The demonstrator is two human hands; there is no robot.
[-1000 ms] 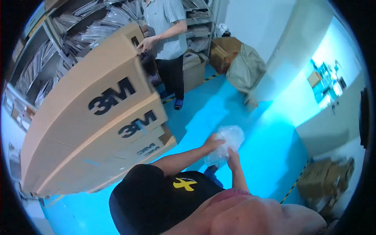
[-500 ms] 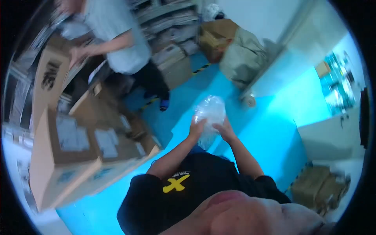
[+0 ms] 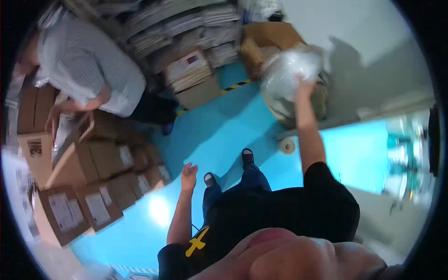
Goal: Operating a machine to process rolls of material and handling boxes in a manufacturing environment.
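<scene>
Right hand [image 3: 305, 86]: arm stretched forward, hand against a clear plastic bundle [image 3: 290, 65]. Motion blur here; cannot tell whether the fingers grip the film or merely lie on it. Left hand [image 3: 189, 176]: holding nothing, fingers loosely parted, held out over the blue floor [image 3: 200, 135], well apart from the bundle.

Bundle position: at the top of a grey-green sack [image 3: 282, 111], just in front of an open cardboard box [image 3: 252, 52]; whether it lies inside the sack mouth is unclear.

Handling estimate: light, soft, probably slippery, bulky for its weight; should give under pressure rather than break. Best hold: a gathered fold of film, or both palms around the sides.

Farther out: tape roll [image 3: 283, 148] on the floor near the sack; at left, a co-worker in a striped shirt [image 3: 93, 65] bends over stacked cartons [image 3: 105, 161]; shelves of flat packets [image 3: 186, 25] behind.
</scene>
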